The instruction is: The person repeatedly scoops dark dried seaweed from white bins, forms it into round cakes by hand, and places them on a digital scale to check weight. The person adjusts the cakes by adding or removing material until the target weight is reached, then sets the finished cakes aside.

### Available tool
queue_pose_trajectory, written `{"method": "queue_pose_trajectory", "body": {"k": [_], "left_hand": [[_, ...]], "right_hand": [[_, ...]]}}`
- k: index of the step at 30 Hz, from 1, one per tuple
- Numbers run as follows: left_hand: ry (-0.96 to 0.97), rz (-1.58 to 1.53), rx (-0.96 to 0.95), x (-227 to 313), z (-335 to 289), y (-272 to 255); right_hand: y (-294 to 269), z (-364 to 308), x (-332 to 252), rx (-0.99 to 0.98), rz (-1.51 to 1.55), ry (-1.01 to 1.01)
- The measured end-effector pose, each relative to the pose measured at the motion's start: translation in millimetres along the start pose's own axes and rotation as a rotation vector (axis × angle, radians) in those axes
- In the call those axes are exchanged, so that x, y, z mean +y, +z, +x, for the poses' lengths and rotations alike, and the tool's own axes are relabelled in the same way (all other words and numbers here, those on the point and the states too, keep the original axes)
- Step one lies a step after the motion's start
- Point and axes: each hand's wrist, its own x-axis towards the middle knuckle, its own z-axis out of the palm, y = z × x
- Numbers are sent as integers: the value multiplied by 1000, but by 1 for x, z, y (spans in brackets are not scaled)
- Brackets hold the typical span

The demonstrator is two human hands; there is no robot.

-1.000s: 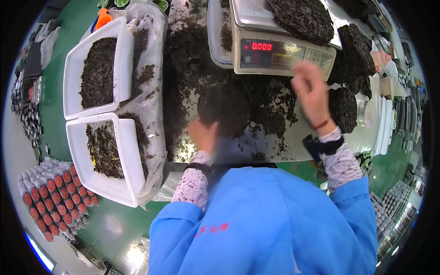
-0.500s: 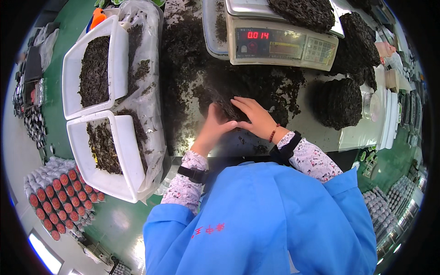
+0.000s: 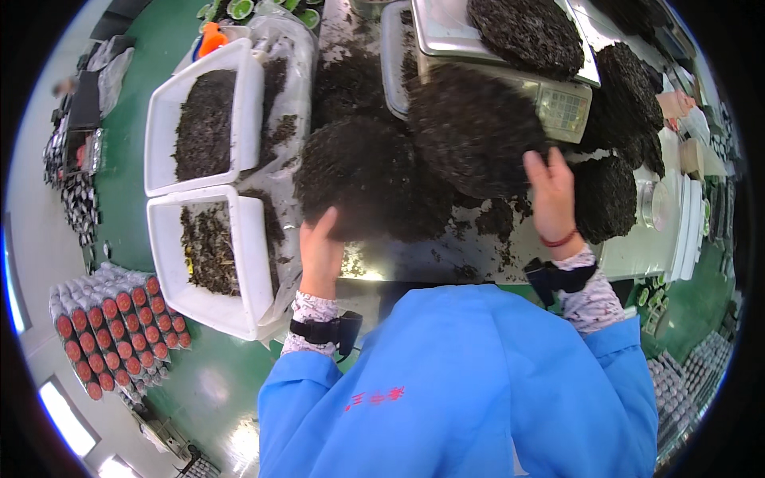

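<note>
My left hand grips the near edge of a dark, round seaweed cake, thumb on top and the other fingers mostly hidden beneath it. Another round seaweed cake, blurred by motion, is lifted in my right hand, which holds its right edge. This second cake covers much of the front of a scale. On the scale's metal pan lies a third cake. Loose dark seaweed scraps are strewn over the table under both hands.
Two white bins of loose seaweed stand at the left beside a clear plastic sheet. Right of my right hand is a stack of seaweed cakes, with another pile behind. A pale tray adjoins the scale.
My hands, together over dark seaweed before, have moved apart. Each now holds a separate round cake, the right one raised in front of the scale.
</note>
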Motion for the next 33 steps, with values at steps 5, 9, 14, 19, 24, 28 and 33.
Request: {"method": "queue_pose_trajectory", "body": {"k": [5,9,14,19,24,28,33], "left_hand": [[425,712,-199,38,-23,14],[902,1335,-372,61,-33,39],[590,1020,-435,58,-42,69],[1110,1474,-207,75,-58,93],[554,1085,-261,73,-42,65],[460,819,-165,82,-22,83],[365,432,-159,76,33,182]], "right_hand": [[-40,7,-27,111,-69,-164],[-25,2,-66,34,-145,-410],[16,-6,-77,-356,-353,-532],[34,-23,-43,-682,-43,-79],[27,21,-48,-543,-340,-532],[-32,126,-38,177,-1212,-768],[-93,117,-13,107,-1476,-845]]}}
